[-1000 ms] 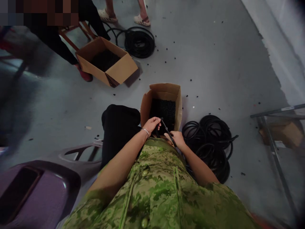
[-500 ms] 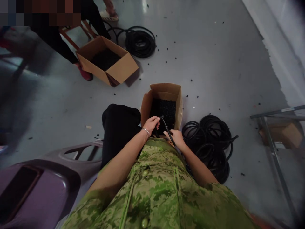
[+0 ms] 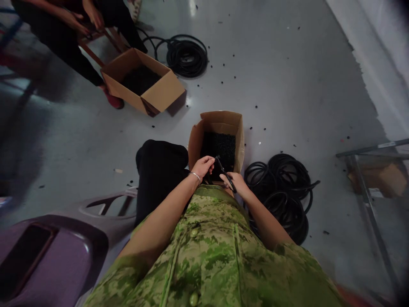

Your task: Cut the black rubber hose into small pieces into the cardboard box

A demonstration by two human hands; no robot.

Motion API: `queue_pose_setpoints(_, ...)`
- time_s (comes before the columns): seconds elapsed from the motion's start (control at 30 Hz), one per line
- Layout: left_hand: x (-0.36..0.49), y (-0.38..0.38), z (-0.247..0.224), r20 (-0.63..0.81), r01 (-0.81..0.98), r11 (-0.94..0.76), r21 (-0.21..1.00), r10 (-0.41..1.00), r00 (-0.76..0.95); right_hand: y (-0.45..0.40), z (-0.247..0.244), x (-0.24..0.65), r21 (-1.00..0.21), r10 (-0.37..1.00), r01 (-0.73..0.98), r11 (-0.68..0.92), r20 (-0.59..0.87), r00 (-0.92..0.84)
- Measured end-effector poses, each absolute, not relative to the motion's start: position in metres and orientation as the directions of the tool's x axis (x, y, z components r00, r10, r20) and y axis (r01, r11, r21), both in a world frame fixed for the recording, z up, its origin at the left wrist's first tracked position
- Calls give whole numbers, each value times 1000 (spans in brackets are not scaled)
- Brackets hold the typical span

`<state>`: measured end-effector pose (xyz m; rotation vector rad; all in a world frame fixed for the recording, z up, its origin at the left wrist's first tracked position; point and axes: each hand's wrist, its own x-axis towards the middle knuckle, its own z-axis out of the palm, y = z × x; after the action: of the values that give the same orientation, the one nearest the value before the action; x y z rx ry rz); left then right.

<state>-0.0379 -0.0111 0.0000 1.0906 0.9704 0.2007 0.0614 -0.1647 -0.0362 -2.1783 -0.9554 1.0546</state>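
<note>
Over a cardboard box (image 3: 193,138), my left hand (image 3: 203,165) is closed, its fingers pinching a black hose (image 3: 209,178) that hangs down toward my lap. My right hand (image 3: 235,182) grips a pair of scissors (image 3: 225,172) with dark handles. The tips of the scissors meet the hose end just beside my left fingertips. Many small black pieces (image 3: 222,145) fill the lower part of the box. My fingers and the dark background hide part of the hose.
Coiled black hose (image 3: 287,170) lies on the floor to my right, beside a metal frame (image 3: 367,200). A phone (image 3: 25,253) rests on a purple chair (image 3: 73,256) at left. Farther off, a seated person's hands (image 3: 86,23) are above another box (image 3: 162,91), near another hose coil (image 3: 187,57).
The scissors in my right hand have turned and their handles have spread apart. My left hand stays in place. The other person's hands have come into sight at the upper left.
</note>
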Motion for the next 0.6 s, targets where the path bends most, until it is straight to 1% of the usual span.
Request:
queue_pose_setpoints(0.13, -38, -11, -1, -552, 313, 466, 828, 572, 607, -160, -37, 63, -732, 773, 308, -608, -458, 439)
queue_pose_setpoints(0.23, -38, -12, -1, -541, 315, 452, 835, 562, 626, -157, -37, 63, -726, 766, 305, -616, -462, 447)
queue_pose_setpoints(0.47, -39, -12, 0, -521, 315, 426, 848, 563, 642, -151, -35, 63, -709, 777, 365, -604, -422, 467)
queue_pose_setpoints(0.6, -39, -11, -2, -518, 318, 417, 851, 574, 635, -153, -30, 58, -672, 773, 423, -607, -378, 509)
